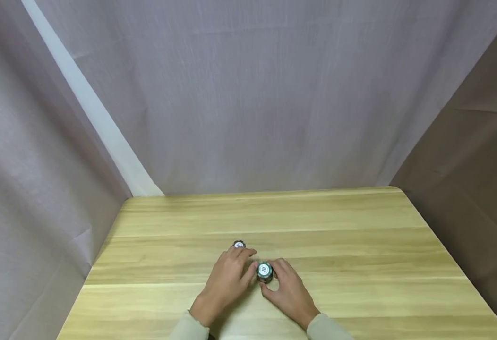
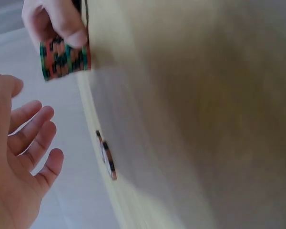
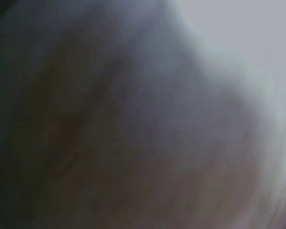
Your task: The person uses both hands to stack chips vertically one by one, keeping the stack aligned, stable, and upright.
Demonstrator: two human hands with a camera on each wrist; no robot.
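- Grey drapes back a wooden table [image 1: 359,245].
- Right hand [image 1: 288,290] grips the chip stack [image 1: 264,272]; left hand [image 1: 227,278] hovers, fingers loose.
- Stacking appears underway; the stray chip [image 1: 239,244] likely needs a pinch next.

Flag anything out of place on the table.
One chip lies alone, apart from the stack the right hand grips. The left hand is open beside it. Right wrist view is a blur.

Upright chip stack [image 1: 264,272]; single chip [image 1: 239,244] apparently flat.
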